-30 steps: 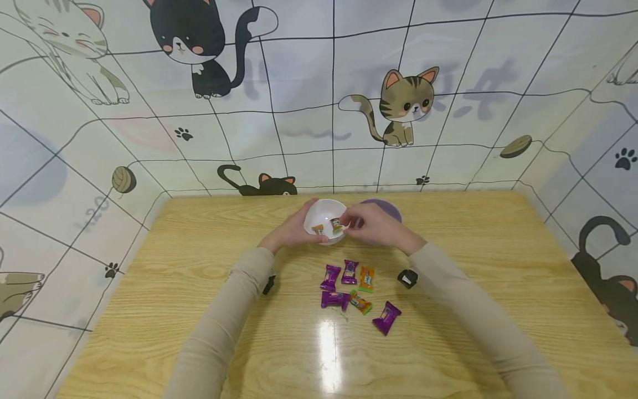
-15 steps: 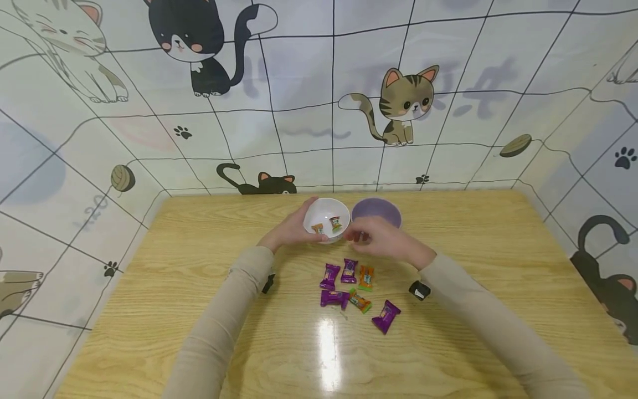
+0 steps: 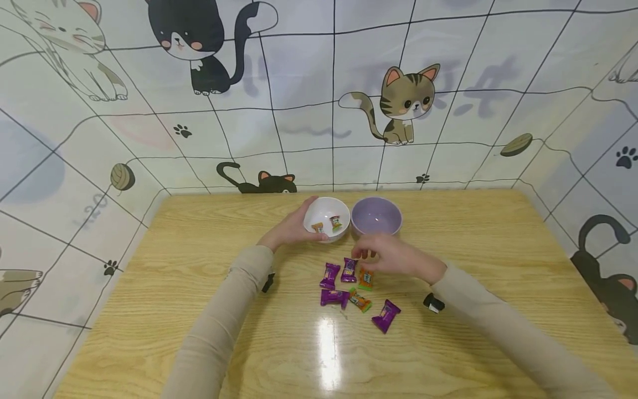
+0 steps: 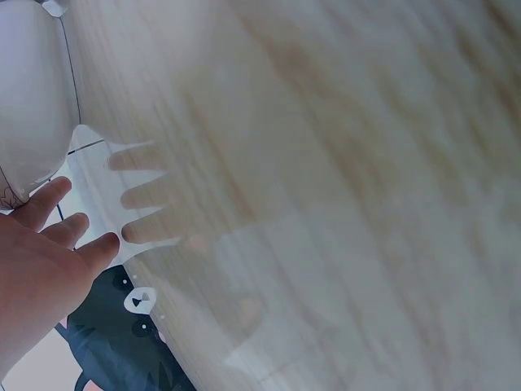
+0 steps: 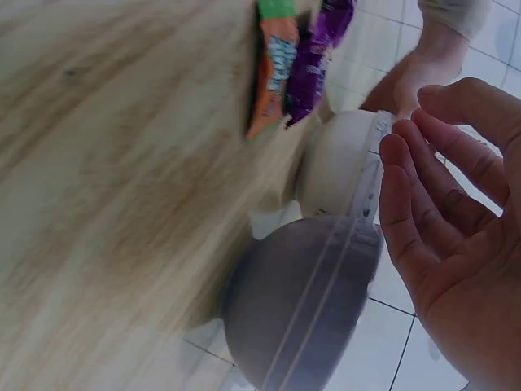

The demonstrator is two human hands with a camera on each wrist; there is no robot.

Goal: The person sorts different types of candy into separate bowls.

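My left hand (image 3: pixel 294 226) holds the white bowl (image 3: pixel 340 207) by its side, thumb at the near rim. In the left wrist view, spread fingers (image 4: pixel 73 228) lie near the white bowl's wall (image 4: pixel 32 90). Two small wrapped candies, one orange (image 3: pixel 318 227) and one orange-green (image 3: pixel 335 223), lie inside. My right hand (image 3: pixel 391 255) hovers over the table, fingers loosely bent and holding nothing. Just below its fingertips are an orange candy (image 3: pixel 366 280) and a purple candy (image 3: pixel 349 270). The right wrist view shows both the orange candy (image 5: pixel 275 73) and the purple candy (image 5: pixel 308 81).
Touching or close beside the white bowl stands a purple bowl (image 3: pixel 376 213). Nearer me lie more purple candies (image 3: pixel 335 298), (image 3: pixel 386 316) and another orange-green candy (image 3: pixel 360 300). Patterned cat sheeting (image 3: pixel 309 100) rises behind the wooden table (image 3: pixel 199 238).
My right hand has left the white bowl and come back toward me, over the candies, uncovering the purple bowl. My left hand stays at the white bowl.
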